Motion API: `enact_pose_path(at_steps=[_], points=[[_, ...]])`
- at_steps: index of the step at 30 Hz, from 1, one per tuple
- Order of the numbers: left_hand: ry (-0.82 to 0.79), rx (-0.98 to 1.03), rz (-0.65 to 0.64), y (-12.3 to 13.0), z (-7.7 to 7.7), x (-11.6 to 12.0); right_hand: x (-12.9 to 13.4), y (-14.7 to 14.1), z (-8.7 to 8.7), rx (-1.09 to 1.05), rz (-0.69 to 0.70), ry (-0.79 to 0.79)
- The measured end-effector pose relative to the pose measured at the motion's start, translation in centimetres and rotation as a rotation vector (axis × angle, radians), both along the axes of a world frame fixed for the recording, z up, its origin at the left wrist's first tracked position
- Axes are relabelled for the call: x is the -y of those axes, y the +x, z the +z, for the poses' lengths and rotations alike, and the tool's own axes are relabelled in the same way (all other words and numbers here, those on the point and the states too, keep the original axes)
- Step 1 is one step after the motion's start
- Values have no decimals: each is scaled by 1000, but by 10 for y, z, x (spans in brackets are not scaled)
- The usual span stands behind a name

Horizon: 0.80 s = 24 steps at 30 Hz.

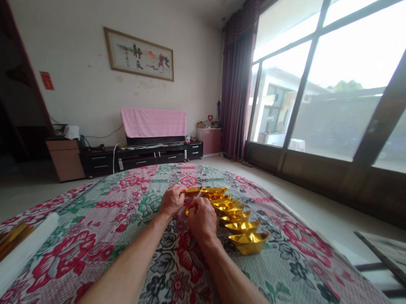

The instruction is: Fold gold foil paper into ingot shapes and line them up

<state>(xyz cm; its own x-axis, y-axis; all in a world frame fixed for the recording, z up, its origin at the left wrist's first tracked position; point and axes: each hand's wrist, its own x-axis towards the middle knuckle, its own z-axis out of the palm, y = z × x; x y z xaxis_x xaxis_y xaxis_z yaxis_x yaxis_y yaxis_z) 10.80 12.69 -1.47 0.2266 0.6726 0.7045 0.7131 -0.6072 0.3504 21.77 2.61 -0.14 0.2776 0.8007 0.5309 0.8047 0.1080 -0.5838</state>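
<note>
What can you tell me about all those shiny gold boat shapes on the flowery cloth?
The gold paper ingots look like folded shiny foil, boat-shaped with raised ends. They sit in an overlapping row on the floral cloth, running away from the camera. The left hand and right hand touch the row's far part.

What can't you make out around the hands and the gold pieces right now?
Head view only:
- Gold piece at the fingertips: mostly covered by the left hand and right hand, so its shape and the grip are unclear.
- Gold row: pieces overlap; count uncertain.
- Roll: cut off by the left edge.
</note>
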Motion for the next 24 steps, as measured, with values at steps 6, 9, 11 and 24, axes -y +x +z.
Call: enact_pose_path(at_steps=[6,9,11,24], points=[[0,-8,-16,0,2,4,0,1,0,3,5,-6],[-16,-12,-7,1,3,4,-1,1,0,5,2,-5],[-22,-18,1,1,2,4,-1,0,0,4,0,-4],[-14,-10,-5,1,3,5,-1,0,-1,4,5,8]])
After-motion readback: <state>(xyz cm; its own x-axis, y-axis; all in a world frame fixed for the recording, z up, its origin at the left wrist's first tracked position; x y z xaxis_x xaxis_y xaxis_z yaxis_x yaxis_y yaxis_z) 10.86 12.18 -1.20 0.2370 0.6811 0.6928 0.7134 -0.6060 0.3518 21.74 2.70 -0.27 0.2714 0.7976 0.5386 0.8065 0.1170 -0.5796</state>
